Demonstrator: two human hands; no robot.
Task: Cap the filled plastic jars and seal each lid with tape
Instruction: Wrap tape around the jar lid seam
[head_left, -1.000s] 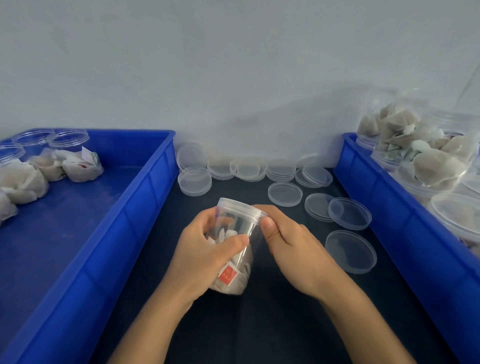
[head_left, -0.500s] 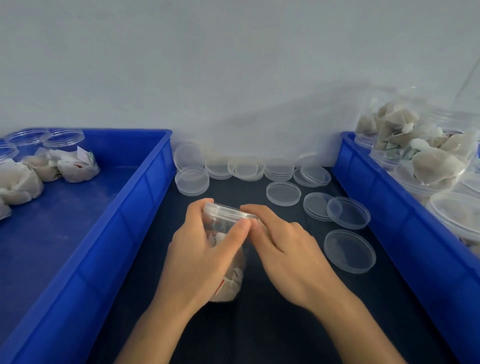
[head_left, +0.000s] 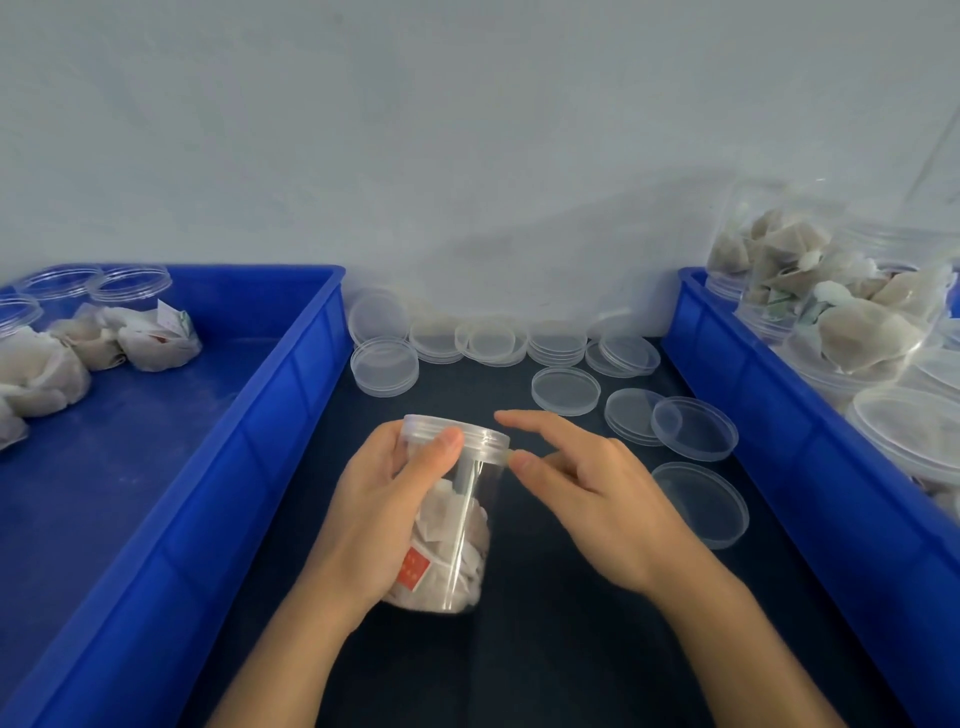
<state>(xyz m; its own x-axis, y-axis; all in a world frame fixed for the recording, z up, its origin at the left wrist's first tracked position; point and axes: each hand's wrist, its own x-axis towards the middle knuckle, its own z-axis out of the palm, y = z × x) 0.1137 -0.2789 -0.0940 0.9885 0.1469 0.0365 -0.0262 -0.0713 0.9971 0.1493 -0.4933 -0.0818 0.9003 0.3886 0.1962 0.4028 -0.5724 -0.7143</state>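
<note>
Lid (head_left: 457, 434) work had moved on: half a second before, our right hand (head_left: 587, 499) was curled against the rim beside the left thumb, and now it had come off to the right with its fingers spread and relaxed, only a fingertip near the lid's edge, holding nothing. We judged that the cap was seated, or nearly so, and that taping was the step still owed; no tape showed anywhere in view. Our left hand (head_left: 384, 514) kept its grip, fingers wrapped round the jar (head_left: 457, 540) and the thumb laid over the lid's side. The jar sat in that palm, tilted a little away from us, just left of the freed right hand and above the dark mat (head_left: 519, 649). It was clear plastic with a ribbed clear lid, about half full of pale tea bags (head_left: 447, 530), one carrying a red tag (head_left: 414, 569). Beyond the right hand's fingertips lay loose spare lids (head_left: 565, 391), some stacked; farther to its right a blue bin (head_left: 779, 415) held more filled jars, and left of the left hand another blue bin (head_left: 270, 395) held open jars with bags
</note>
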